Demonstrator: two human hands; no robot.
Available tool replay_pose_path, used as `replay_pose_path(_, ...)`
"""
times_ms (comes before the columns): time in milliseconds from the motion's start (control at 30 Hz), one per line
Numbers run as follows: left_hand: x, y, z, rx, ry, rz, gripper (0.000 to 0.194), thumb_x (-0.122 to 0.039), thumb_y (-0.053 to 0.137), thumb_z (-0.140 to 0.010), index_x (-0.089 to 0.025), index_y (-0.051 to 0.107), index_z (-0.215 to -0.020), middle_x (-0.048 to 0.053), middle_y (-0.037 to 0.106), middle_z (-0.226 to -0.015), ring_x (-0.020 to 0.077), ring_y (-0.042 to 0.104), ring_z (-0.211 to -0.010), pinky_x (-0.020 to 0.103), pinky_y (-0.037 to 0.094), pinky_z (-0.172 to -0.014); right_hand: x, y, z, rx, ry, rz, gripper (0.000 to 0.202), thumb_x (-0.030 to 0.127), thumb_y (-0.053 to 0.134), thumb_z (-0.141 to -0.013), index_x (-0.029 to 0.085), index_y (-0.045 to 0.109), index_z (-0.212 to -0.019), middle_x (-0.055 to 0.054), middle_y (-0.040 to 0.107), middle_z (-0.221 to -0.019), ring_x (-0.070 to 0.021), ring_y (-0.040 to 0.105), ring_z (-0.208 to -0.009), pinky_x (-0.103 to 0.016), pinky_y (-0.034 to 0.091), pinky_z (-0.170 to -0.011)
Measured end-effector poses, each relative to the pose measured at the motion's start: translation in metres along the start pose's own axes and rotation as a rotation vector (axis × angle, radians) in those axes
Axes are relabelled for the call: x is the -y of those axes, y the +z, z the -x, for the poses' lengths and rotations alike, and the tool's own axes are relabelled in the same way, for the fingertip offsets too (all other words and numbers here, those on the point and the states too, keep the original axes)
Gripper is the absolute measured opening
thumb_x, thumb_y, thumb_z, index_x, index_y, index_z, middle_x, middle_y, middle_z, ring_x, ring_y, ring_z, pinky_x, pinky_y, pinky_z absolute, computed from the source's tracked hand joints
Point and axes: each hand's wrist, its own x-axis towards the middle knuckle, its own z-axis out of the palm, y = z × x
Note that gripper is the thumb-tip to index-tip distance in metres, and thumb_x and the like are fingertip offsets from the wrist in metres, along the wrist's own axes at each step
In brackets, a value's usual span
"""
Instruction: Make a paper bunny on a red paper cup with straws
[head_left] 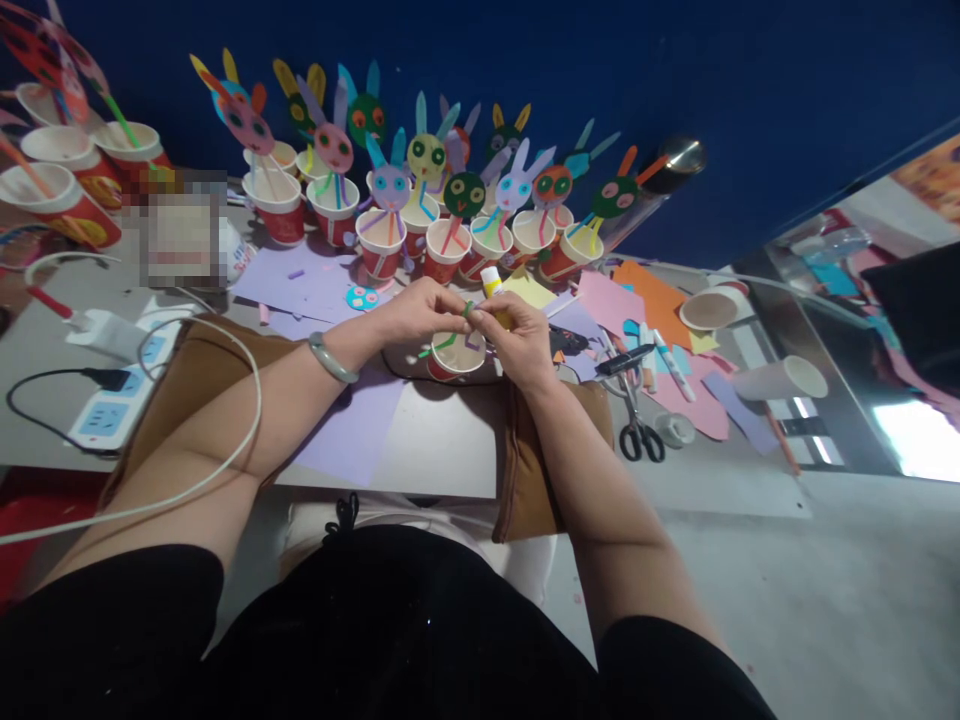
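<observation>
My left hand (424, 308) and my right hand (517, 335) meet at the middle of the table, fingertips pinched on a small green piece (468, 310). Just below them stands a paper cup (457, 358) with green and purple strips at its rim. A yellow glue stick (492, 282) with a white cap shows behind my right fingers. To the left lies a round blue paper face (361, 298) on purple paper (289, 285). Behind my hands stand several red and white cups (379, 262) bearing paper rabbit heads (388, 185).
Black-handled scissors (641, 440), markers (673, 365), a roll of clear tape (675, 430) and coloured paper (611, 300) lie at the right. A power strip (112, 410) and white cable (255, 420) are at the left. Brown cushions (532, 480) lie under my forearms.
</observation>
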Motion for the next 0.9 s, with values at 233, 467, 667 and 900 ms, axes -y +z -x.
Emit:
replay_pose_path(233,-0.004,0.004,0.001,-0.023,-0.049,-0.025,0.035,-0.044,0.077,-0.075,-0.009,0.077,-0.074,0.002,0.064,-0.065,0.0114,0.054,-0.062,0.024,0.037,-0.061,0.0,-0.006,0.001,-0.069,-0.113,0.106,0.049,0.059,0.075,-0.084,0.024,0.064,-0.117,0.0,0.062,-0.085,-0.0139,0.059,-0.07,-0.031,0.053,-0.066)
replay_pose_path(467,-0.006,0.009,0.003,-0.004,-0.058,-0.068,0.041,-0.046,0.07,-0.079,-0.012,0.06,-0.059,-0.005,0.036,-0.053,0.0066,0.032,-0.053,0.024,0.02,-0.051,0.004,-0.012,0.01,-0.301,-0.299,0.298,0.042,0.047,0.046,-0.105,0.027,0.053,-0.141,-0.007,0.067,-0.108,-0.0166,0.066,-0.074,-0.037,0.055,-0.071)
replay_pose_path(667,-0.007,0.01,0.003,-0.014,-0.066,-0.064,0.037,-0.045,0.069,-0.078,-0.011,0.064,-0.064,-0.005,0.039,-0.055,0.0067,0.033,-0.053,0.023,0.022,-0.051,0.018,-0.016,0.015,-0.227,-0.592,0.529,0.024,0.04,0.058,-0.1,0.022,0.066,-0.113,-0.005,0.073,-0.093,-0.0193,0.067,-0.079,-0.038,0.052,-0.08)
replay_pose_path(900,-0.007,0.01,0.003,-0.023,-0.048,-0.057,0.03,-0.038,0.066,-0.075,-0.009,0.071,-0.071,-0.003,0.054,-0.06,0.0087,0.046,-0.058,0.022,0.033,-0.057,0.018,-0.015,0.011,-0.051,-0.708,0.675,0.024,0.039,0.055,-0.101,0.02,0.063,-0.112,-0.004,0.074,-0.088,-0.016,0.063,-0.071,-0.037,0.044,-0.086)
